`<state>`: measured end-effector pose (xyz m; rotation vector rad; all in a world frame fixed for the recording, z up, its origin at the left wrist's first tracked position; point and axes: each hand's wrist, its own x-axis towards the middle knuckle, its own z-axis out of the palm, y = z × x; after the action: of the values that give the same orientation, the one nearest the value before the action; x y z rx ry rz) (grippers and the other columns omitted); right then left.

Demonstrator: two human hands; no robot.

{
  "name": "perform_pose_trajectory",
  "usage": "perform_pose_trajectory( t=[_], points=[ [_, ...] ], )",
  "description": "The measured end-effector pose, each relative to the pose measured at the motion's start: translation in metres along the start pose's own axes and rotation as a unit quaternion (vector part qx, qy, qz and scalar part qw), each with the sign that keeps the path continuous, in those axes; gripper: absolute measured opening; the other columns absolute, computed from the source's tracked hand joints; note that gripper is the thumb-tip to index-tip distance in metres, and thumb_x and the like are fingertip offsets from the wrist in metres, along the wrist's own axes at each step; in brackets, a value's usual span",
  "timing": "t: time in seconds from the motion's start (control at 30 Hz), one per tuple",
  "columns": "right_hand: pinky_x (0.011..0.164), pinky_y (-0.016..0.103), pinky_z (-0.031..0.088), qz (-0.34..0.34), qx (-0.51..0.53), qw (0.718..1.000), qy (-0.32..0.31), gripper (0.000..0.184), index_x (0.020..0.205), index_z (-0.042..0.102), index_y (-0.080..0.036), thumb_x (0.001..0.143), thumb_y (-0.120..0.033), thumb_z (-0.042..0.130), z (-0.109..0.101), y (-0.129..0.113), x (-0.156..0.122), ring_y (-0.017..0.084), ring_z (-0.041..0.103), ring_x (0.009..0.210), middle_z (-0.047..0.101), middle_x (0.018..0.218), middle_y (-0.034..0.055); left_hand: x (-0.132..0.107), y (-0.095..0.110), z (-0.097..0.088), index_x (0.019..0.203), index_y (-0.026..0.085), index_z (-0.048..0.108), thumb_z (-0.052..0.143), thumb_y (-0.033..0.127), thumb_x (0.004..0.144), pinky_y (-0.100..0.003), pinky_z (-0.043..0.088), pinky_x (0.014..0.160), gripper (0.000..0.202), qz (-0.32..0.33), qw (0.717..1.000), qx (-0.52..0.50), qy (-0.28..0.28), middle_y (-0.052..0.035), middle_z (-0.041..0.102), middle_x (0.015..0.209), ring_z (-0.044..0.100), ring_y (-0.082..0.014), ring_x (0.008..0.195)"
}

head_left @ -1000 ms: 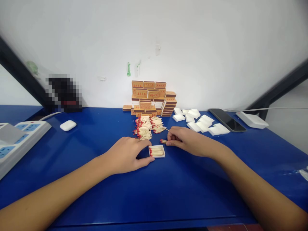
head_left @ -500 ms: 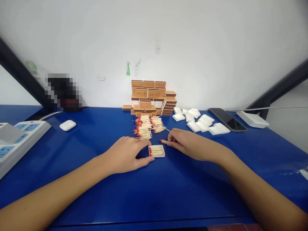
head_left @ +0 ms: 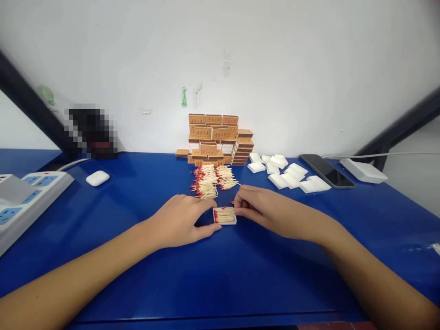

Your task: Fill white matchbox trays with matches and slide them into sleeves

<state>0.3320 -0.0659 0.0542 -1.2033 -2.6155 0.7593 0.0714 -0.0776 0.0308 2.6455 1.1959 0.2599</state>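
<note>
A small white matchbox tray (head_left: pixel 235 222) lies on the blue table, holding several red-tipped matches (head_left: pixel 224 216) side by side. My left hand (head_left: pixel 184 221) steadies it from the left, with thumb and forefinger on its near and far sides. At the tray's right end, my right hand (head_left: pixel 256 206) is closed in a pinch on a match (head_left: pixel 225 208), whose red head points left over the tray. Another red match tip (head_left: pixel 231 202) shows just beyond the right fingers, partly hidden. Behind the tray lies a heap of loose matches (head_left: pixel 206 178).
Stacked matchboxes (head_left: pixel 213 133) stand against the wall behind the heap. To the right are several white trays (head_left: pixel 290 176), a phone (head_left: pixel 326 170) and a white device (head_left: pixel 363 171). On the left sit a white earbud case (head_left: pixel 97 178) and a power strip (head_left: pixel 37 192).
My right hand has moved slightly left and toward me, bringing a match over the tray's right end. My left hand stays around the tray.
</note>
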Motion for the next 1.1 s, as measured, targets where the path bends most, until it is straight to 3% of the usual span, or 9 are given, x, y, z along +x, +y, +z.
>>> perform_pose_trajectory(
  t=[0.5, 0.7, 0.83, 0.97, 1.1],
  points=[
    [0.072, 0.031, 0.042, -0.032, -0.041, 0.998, 0.023, 0.013, 0.097, 0.059, -0.022, 0.106, -0.027, 0.051, 0.015, -0.003, 0.004, 0.017, 0.058, 0.082, 0.065, 0.102, 0.0028, 0.003, -0.002, 0.002, 0.120, 0.021, 0.068, 0.062, 0.052, 0.097, -0.028, 0.036, 0.057, 0.039, 0.008, 1.000, 0.007, 0.004, 0.0006, 0.066, 0.070, 0.060, -0.0180, 0.059],
    [0.070, 0.030, 0.043, -0.051, -0.045, 0.995, 0.071, 0.010, 0.099, 0.062, -0.022, 0.104, -0.024, 0.054, 0.014, -0.003, 0.006, 0.016, 0.059, 0.082, 0.065, 0.102, 0.0036, 0.001, -0.001, 0.002, 0.120, 0.021, 0.068, 0.062, 0.050, 0.097, -0.028, 0.037, 0.057, 0.038, 0.005, 1.000, 0.005, 0.002, 0.0007, 0.066, 0.070, 0.061, -0.0179, 0.058],
    [0.068, 0.030, 0.042, -0.017, -0.085, 0.990, 0.108, 0.010, 0.097, 0.064, -0.021, 0.102, -0.025, 0.055, 0.008, 0.012, 0.006, 0.016, 0.059, 0.079, 0.064, 0.101, 0.0047, 0.001, -0.001, 0.001, 0.123, 0.021, 0.068, 0.063, 0.050, 0.096, -0.028, 0.038, 0.057, 0.039, 0.004, 1.000, 0.007, 0.007, 0.0013, 0.066, 0.069, 0.061, -0.0179, 0.058],
    [0.065, 0.030, 0.042, 0.038, -0.075, 0.994, 0.063, 0.020, 0.090, 0.062, -0.021, 0.103, -0.036, 0.057, 0.001, 0.026, 0.005, 0.016, 0.057, 0.073, 0.064, 0.096, 0.0047, 0.001, 0.000, 0.000, 0.123, 0.021, 0.069, 0.064, 0.050, 0.096, -0.029, 0.040, 0.057, 0.040, 0.000, 1.000, 0.012, 0.003, 0.0011, 0.066, 0.069, 0.062, -0.0180, 0.059],
    [0.071, 0.033, 0.045, 0.046, -0.045, 0.998, 0.026, 0.024, 0.092, 0.061, -0.021, 0.106, -0.037, 0.050, 0.001, 0.027, 0.003, 0.018, 0.059, 0.079, 0.064, 0.098, 0.0058, 0.001, 0.000, -0.002, 0.122, 0.020, 0.069, 0.063, 0.050, 0.097, -0.029, 0.040, 0.056, 0.039, 0.000, 1.000, 0.011, -0.001, 0.0008, 0.066, 0.069, 0.062, -0.0182, 0.059]
  ],
)
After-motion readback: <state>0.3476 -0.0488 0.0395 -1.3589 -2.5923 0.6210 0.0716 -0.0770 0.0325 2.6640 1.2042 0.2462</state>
